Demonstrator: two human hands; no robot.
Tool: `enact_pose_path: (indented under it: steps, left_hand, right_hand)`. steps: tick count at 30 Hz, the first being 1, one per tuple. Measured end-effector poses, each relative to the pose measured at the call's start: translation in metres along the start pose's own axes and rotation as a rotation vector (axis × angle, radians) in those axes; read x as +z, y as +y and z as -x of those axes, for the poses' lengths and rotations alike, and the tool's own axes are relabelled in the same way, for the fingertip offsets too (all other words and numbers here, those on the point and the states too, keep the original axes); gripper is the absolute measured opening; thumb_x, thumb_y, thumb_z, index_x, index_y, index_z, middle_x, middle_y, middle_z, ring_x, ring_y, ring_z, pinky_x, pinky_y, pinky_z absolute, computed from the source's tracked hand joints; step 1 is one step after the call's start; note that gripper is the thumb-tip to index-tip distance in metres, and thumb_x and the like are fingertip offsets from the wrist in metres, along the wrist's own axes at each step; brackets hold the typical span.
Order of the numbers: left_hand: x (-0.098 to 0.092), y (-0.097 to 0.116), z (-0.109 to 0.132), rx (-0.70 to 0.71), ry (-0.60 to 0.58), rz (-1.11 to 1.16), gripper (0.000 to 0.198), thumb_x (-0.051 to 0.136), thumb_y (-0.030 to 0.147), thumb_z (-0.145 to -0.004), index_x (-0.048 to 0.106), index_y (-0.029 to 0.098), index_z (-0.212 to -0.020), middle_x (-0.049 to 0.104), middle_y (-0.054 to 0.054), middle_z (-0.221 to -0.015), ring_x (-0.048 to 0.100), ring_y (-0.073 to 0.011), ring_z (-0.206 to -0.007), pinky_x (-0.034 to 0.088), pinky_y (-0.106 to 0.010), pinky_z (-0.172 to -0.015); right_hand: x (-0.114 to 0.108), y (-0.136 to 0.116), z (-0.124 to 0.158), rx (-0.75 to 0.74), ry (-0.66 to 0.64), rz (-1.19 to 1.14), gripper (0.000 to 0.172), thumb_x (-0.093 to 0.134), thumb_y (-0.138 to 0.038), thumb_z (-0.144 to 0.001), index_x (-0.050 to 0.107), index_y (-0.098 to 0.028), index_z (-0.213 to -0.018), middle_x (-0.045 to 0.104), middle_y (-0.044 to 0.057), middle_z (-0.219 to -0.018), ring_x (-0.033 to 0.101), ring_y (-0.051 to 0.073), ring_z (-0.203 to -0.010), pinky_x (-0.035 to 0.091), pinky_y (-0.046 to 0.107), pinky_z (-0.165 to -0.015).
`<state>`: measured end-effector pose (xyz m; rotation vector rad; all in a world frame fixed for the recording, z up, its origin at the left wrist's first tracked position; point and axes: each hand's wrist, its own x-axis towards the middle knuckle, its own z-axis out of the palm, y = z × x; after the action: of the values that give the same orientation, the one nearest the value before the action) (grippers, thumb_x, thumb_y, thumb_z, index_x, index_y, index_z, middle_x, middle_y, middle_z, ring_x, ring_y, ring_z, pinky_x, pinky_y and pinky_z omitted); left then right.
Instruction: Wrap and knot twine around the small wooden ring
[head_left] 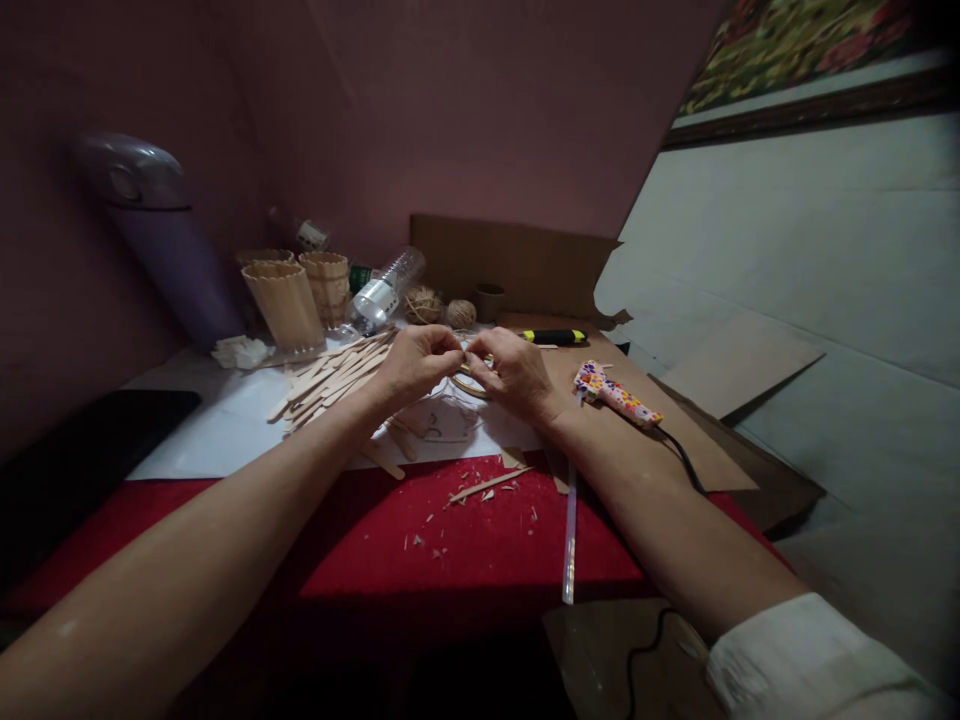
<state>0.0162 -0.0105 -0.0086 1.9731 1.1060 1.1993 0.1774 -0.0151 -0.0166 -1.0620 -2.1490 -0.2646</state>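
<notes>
My left hand [421,362] and my right hand [516,370] meet over the white paper [315,452], fingertips pinched close together. Whatever sits between the fingers is small and mostly hidden. Just under the fingertips shows part of a thin yellowish ring [470,388]; I cannot tell whether either hand grips it. A heap of wooden craft sticks [334,380] lies beside my left hand. To the right of my right hand rests a flower-patterned glue gun [619,395] with a black cord. Behind that hand is a yellow and black utility knife [556,337].
Stick-sided cups [285,305], a plastic bottle [386,290] and balls of twine [461,314] stand at the back. A purple flask [172,260] leans at left. Wood scraps [487,485] litter the red cloth [345,540]. A clear glue stick [570,540] crosses the front edge.
</notes>
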Motion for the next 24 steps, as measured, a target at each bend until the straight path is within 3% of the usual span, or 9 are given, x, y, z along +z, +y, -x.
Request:
enact_pose_path:
  steps: [6,11,16,20,24]
  left_hand:
    - [-0.001,0.001,-0.001,-0.079,-0.014,0.154,0.008,0.058,0.019,-0.067,0.056,0.013,-0.062,0.052,0.003,-0.045,0.044,-0.0061,-0.035,0.032,-0.018,-0.034]
    - [-0.001,0.006,0.0,-0.108,0.007,0.202,0.009,0.058,0.018,-0.068,0.054,0.014,-0.061,0.051,0.003,-0.045,0.044,-0.0065,-0.035,0.032,-0.019,-0.033]
    - [-0.001,0.004,0.0,-0.055,0.003,0.064,0.008,0.057,0.02,-0.069,0.058,0.014,-0.064,0.053,0.004,-0.047,0.044,-0.0067,-0.038,0.032,-0.019,-0.037]
    - [-0.001,-0.002,-0.003,0.091,0.069,-0.174,0.007,0.057,0.017,-0.066,0.061,0.014,-0.062,0.056,0.003,-0.051,0.046,-0.0067,-0.048,0.032,-0.017,-0.044]
    - [-0.001,-0.005,-0.004,0.052,0.067,-0.085,0.008,0.058,0.02,-0.068,0.062,0.013,-0.068,0.057,0.002,-0.054,0.048,-0.0071,-0.047,0.034,-0.018,-0.043]
  right_hand:
    - [0.006,0.006,-0.001,0.081,0.003,-0.189,0.014,0.049,-0.024,-0.084,0.059,-0.017,-0.079,0.062,0.003,-0.074,0.052,0.013,-0.065,0.036,0.024,-0.06]
    - [0.004,0.005,0.0,0.057,0.017,-0.154,0.018,0.049,-0.03,-0.086,0.061,-0.016,-0.087,0.065,0.005,-0.081,0.055,0.015,-0.07,0.037,0.025,-0.063]
    - [0.004,0.003,0.001,0.043,-0.026,-0.079,0.014,0.05,-0.025,-0.084,0.061,-0.018,-0.085,0.065,0.005,-0.081,0.055,0.016,-0.073,0.038,0.026,-0.067]
    - [0.003,0.006,-0.001,0.028,-0.074,-0.181,0.013,0.048,-0.021,-0.083,0.061,-0.017,-0.081,0.063,0.003,-0.077,0.053,0.013,-0.067,0.037,0.024,-0.063]
    - [0.003,0.009,-0.001,0.033,-0.089,-0.261,0.015,0.047,-0.022,-0.084,0.061,-0.017,-0.083,0.063,0.002,-0.076,0.053,0.012,-0.066,0.036,0.023,-0.061]
